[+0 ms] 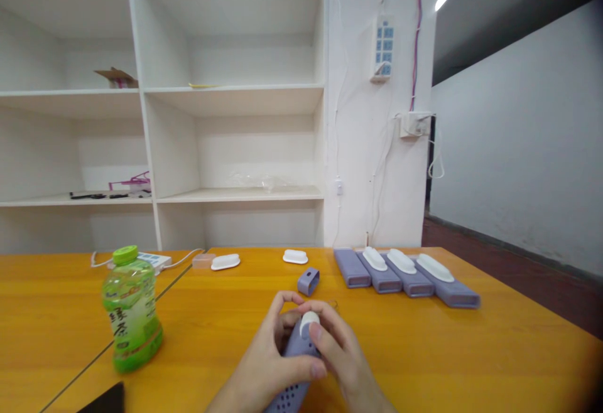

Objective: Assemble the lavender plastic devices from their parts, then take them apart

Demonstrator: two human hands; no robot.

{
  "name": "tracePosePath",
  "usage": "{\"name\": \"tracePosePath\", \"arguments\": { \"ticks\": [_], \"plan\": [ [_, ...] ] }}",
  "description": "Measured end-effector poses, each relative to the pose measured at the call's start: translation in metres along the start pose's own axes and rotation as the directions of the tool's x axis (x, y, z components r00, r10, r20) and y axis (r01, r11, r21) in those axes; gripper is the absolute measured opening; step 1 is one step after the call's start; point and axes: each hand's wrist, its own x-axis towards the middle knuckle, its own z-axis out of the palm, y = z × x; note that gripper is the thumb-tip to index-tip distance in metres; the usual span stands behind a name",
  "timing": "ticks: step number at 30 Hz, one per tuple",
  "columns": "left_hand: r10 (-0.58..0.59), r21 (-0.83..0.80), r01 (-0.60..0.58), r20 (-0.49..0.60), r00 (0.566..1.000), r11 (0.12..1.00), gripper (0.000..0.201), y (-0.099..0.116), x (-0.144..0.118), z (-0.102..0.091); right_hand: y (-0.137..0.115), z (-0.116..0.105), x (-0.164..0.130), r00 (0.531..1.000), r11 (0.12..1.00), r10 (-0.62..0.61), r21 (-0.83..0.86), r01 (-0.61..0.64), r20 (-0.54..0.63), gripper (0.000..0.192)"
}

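Observation:
Both hands grip one purple case (296, 369) with small holes, low at the middle of the orange table (424, 350). My left hand (271, 353) wraps its left side. My right hand (336, 350) holds its right side, with the thumb pressed on a white cap (309, 320) at the case's far end. Just beyond the hands a small purple sleeve piece (308, 281) lies on the table. Two loose white caps (225, 262) (295, 256) rest farther back.
A row of several purple cases (405, 275), three topped with white caps, lies at the back right. A green drink bottle (130, 309) stands at the left, a white power strip (153, 258) behind it. White shelving (235, 96) fills the wall beyond.

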Motion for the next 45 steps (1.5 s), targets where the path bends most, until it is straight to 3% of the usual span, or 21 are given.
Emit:
{"name": "tracePosePath", "arguments": {
  "ticks": [3, 7, 10, 12, 14, 16, 18, 21, 23, 27, 31, 35, 40, 45],
  "plan": [
    [-0.064, 0.195, 0.070, -0.034, 0.997, 0.978, 0.082, 0.008, -0.002, 0.008, -0.007, 0.006, -0.001, 0.995, 0.995, 0.051, 0.093, -0.042, -0.091, 0.043],
    [-0.134, 0.446, 0.182, -0.137, 0.981, 0.877, 0.096, 0.007, -0.004, 0.022, -0.012, 0.008, -0.002, 0.979, 0.971, 0.163, 0.197, -0.138, -0.119, 0.039],
    [-0.040, 0.590, 0.177, -0.237, 0.971, 0.788, 0.091, 0.000, -0.004, 0.031, -0.011, 0.004, 0.001, 0.980, 0.975, 0.138, 0.192, -0.110, -0.140, 0.037],
    [0.062, 0.692, 0.203, -0.338, 0.939, 0.693, 0.088, -0.003, -0.004, 0.034, -0.009, 0.001, 0.004, 0.980, 0.980, 0.119, 0.176, -0.090, -0.162, 0.037],
    [0.131, 0.757, 0.291, -0.443, 0.887, 0.585, 0.087, -0.007, -0.005, 0.033, -0.009, -0.001, 0.005, 0.973, 0.975, 0.133, 0.199, -0.095, -0.187, 0.036],
    [0.113, 0.768, 0.408, -0.522, 0.846, 0.494, 0.084, -0.010, -0.006, 0.030, -0.008, -0.002, 0.005, 0.965, 0.965, 0.152, 0.242, -0.099, -0.212, 0.035],
    [0.047, 0.778, 0.456, -0.524, 0.850, 0.432, 0.074, -0.012, -0.007, 0.026, -0.007, -0.002, 0.005, 0.962, 0.959, 0.156, 0.267, -0.093, -0.225, 0.035],
    [0.042, 0.852, 0.364, -0.408, 0.912, 0.376, 0.053, -0.015, -0.008, 0.022, -0.005, -0.003, 0.005, 0.962, 0.957, 0.155, 0.276, -0.090, -0.223, 0.035],
    [0.082, 0.883, 0.318, -0.365, 0.927, 0.345, 0.041, -0.015, -0.009, 0.023, -0.003, -0.005, 0.005, 0.964, 0.955, 0.164, 0.279, -0.102, -0.207, 0.037],
    [0.069, 0.891, 0.309, -0.350, 0.934, 0.333, 0.028, -0.011, -0.009, 0.028, -0.004, -0.013, 0.005, 0.970, 0.957, 0.199, 0.242, -0.162, -0.138, 0.043],
    [0.044, 0.893, 0.287, -0.321, 0.946, 0.348, 0.038, -0.011, -0.010, 0.033, -0.008, -0.016, 0.004, 0.974, 0.946, 0.217, 0.261, -0.192, -0.070, 0.043],
    [0.046, 0.894, 0.281, -0.316, 0.948, 0.348, 0.036, -0.016, -0.010, 0.033, -0.010, -0.011, 0.003, 0.978, 0.964, 0.155, 0.239, -0.119, -0.139, 0.037],
    [0.074, 0.882, 0.228, -0.283, 0.956, 0.413, 0.028, -0.018, -0.010, 0.032, -0.011, -0.005, 0.001, 0.964, 0.956, 0.178, 0.267, -0.121, -0.198, 0.035],
    [0.061, 0.884, 0.239, -0.286, 0.956, 0.401, 0.026, -0.017, -0.010, 0.031, -0.011, -0.004, -0.001, 0.959, 0.948, 0.183, 0.298, -0.113, -0.217, 0.034]
  ]
}}
